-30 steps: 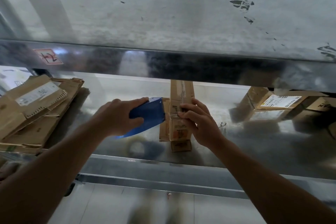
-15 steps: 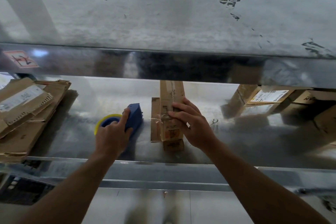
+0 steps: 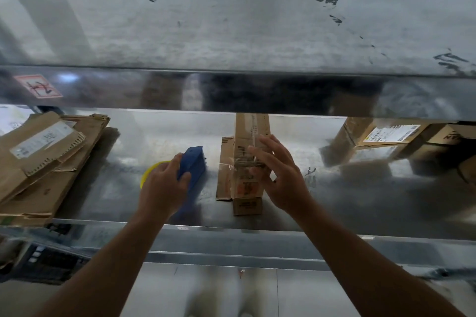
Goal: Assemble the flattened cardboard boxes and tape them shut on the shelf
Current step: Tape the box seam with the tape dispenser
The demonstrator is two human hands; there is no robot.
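Cardboard box (image 3: pixel 242 141) is lying on the shelf (image 3: pixel 360 203), right hand (image 3: pixel 280 177) spreading open fingers over its taped seam, left hand (image 3: pixel 162 188) at nine o'clock gripping the tape dispenser (image 3: pixel 192 162); pressing the tape flat seems next.

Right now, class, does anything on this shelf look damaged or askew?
The stack of flattened brown cardboard boxes at the left end of the metal shelf lies fanned crookedly; its top sheet has a ragged, torn edge.

Glossy metal shelf (image 3: pixel 360 203), matt cardboard box (image 3: pixel 248 141)
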